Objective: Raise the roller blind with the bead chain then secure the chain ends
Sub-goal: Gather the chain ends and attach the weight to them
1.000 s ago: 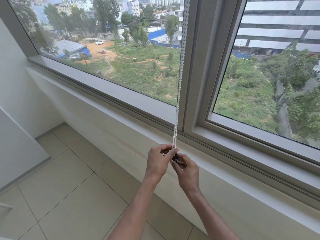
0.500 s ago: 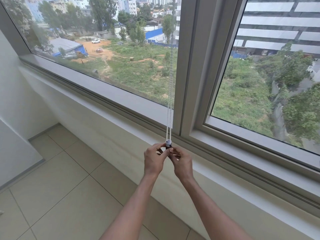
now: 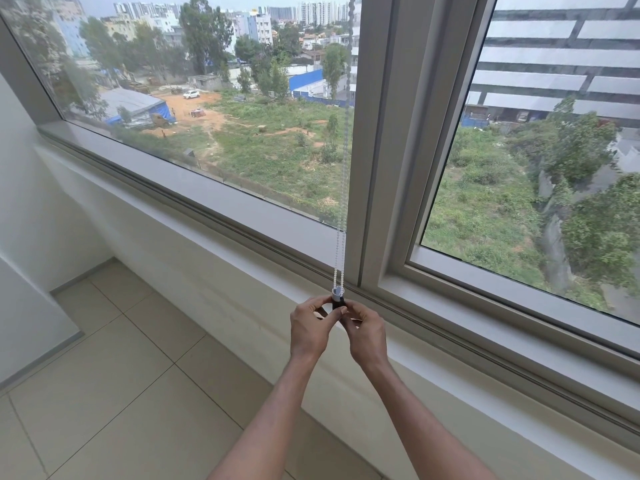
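Observation:
A white bead chain [image 3: 343, 209] hangs in two strands in front of the window, just left of the grey mullion [image 3: 384, 133]. Both strands run down into a small chain holder [image 3: 337, 296], pale on top and black below. My left hand [image 3: 309, 329] and my right hand [image 3: 367, 332] meet under the chain and pinch this holder between thumbs and fingertips, at the height of the sill. The roller blind itself is out of view above the frame.
A white ledge [image 3: 221, 251] runs under the grey window frame [image 3: 263, 216], slanting down to the right. Beige floor tiles [image 3: 131, 393] lie below. A white wall [image 3: 27, 202] closes the left side.
The two chain strands have come apart and the pale-topped holder now shows above my fingers. The view has tilted up, showing more of the skyline. My hands stay together at the chain's end.

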